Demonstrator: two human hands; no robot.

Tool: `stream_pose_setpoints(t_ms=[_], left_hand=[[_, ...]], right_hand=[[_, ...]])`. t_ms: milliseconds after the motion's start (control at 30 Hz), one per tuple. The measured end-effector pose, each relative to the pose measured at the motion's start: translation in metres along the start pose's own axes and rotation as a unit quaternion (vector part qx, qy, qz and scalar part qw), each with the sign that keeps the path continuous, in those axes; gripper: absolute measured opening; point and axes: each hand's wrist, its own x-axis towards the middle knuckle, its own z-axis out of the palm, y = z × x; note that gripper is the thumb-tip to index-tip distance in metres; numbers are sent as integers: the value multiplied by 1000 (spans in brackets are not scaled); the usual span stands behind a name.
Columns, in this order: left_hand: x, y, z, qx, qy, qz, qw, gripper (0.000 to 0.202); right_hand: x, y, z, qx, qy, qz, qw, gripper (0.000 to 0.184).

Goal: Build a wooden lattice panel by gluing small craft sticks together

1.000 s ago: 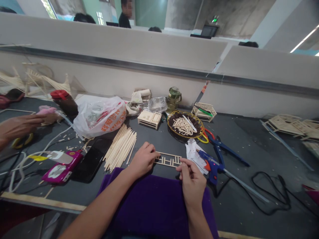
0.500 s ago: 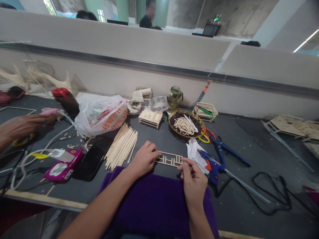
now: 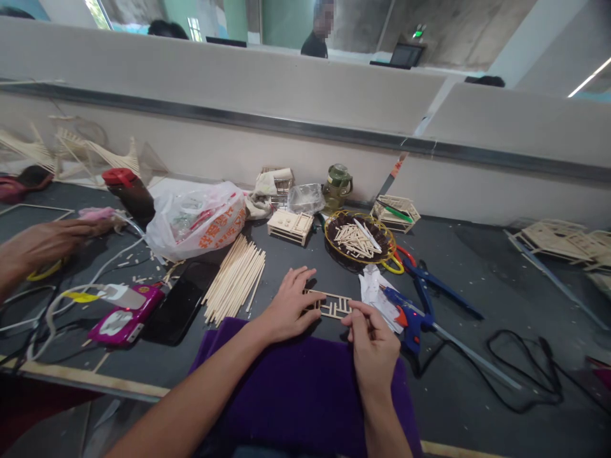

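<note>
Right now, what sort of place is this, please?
Most likely a shared craft workbench, perhaps in a workshop or classroom. A bundle of wooden sticks, a blue glue gun and a small stick frame are on the dark table, with a stick model behind them.

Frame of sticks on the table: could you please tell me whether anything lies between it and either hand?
Nothing visible does. The left hand lies open with its fingers on the frame's left end, and the right hand pinches its right end. The glue gun and paper lie off to the right.
</note>
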Motion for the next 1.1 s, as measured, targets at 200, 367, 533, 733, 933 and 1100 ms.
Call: stream_pose_setpoints(t_ms=[200, 367, 533, 733, 933, 1100], left_hand=[[0, -1, 5, 17, -27, 3, 999, 42], [0, 2, 5, 31, -46, 1, 998, 47], [1, 3, 6, 34, -55, 6, 998, 50], [0, 1, 6, 23, -33, 0, 999, 49], [-1, 0, 5, 9, -10, 6, 1000, 48], [-1, -2, 5, 4, 4, -2, 1000, 46]], right_hand=[[-1, 2, -1, -4, -7, 8, 1000, 34], [-1, 5, -2, -1, -14, 5, 1000, 33], [-1, 4, -2, -4, -15, 1, 1000, 33], [-2, 2, -2, -4, -10, 5, 1000, 33], [-1, 1, -1, 2, -9, 5, 1000, 33], [0, 2, -2, 11, -5, 7, 1000, 31]])
